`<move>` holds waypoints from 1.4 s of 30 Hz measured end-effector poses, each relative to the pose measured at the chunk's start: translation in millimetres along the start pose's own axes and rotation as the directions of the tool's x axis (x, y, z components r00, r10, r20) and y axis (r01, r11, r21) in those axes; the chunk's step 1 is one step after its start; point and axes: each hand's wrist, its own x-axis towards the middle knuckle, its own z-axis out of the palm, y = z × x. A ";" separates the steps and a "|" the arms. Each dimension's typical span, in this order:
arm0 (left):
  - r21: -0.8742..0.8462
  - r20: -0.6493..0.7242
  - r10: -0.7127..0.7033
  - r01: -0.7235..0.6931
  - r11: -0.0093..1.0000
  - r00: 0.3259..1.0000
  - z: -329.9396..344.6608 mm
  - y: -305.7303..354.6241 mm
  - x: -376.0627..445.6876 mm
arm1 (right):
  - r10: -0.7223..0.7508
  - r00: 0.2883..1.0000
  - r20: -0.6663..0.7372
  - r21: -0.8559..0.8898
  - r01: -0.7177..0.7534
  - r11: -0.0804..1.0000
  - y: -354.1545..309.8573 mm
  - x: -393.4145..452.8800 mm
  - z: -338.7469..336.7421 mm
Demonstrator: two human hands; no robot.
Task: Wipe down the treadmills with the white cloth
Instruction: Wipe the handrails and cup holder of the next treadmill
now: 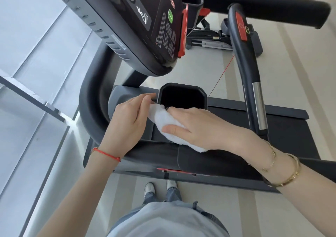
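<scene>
My right hand (198, 125) lies over the cloth (163, 119) at the middle of the frame, thumb along its near edge and fingers curled over the top, so my grip is clamped on it. The cloth is bunched white towelling, pressed on the dark tray of the treadmill (209, 159) just below the cup holder (181, 96), with one end sticking out under my wrist onto the padded front bar. My left hand (130, 120) sits just left of the cloth, fingers straight and close together, tips reaching toward the cup holder's left rim; its grip holds nothing that I can see, though the fingertips may touch the cloth's upper end. A red cord (105, 154) circles my left wrist, and gold bracelets (283, 171) my right. The console (145, 18) tilts across the upper left of the frame. A curved handle (243, 54) with a red patch runs down the right side. My shoes (160, 187) show on the floor at the bottom centre.
</scene>
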 end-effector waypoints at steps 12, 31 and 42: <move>0.063 0.058 0.019 -0.022 0.998 0.998 4.4 -2.6 -0.6 | -0.130 0.976 -0.177 -0.093 0.115 0.989 20.7 -8.8 10.2; 0.146 0.032 0.033 -0.037 0.989 0.999 14.4 0.7 6.1 | 0.218 0.881 -0.421 0.200 -0.144 0.969 55.0 2.8 19.2; 0.172 0.041 0.024 -0.031 0.985 0.999 19.0 -1.0 3.9 | 0.091 0.968 -0.232 0.281 -0.023 0.959 77.9 23.8 -7.6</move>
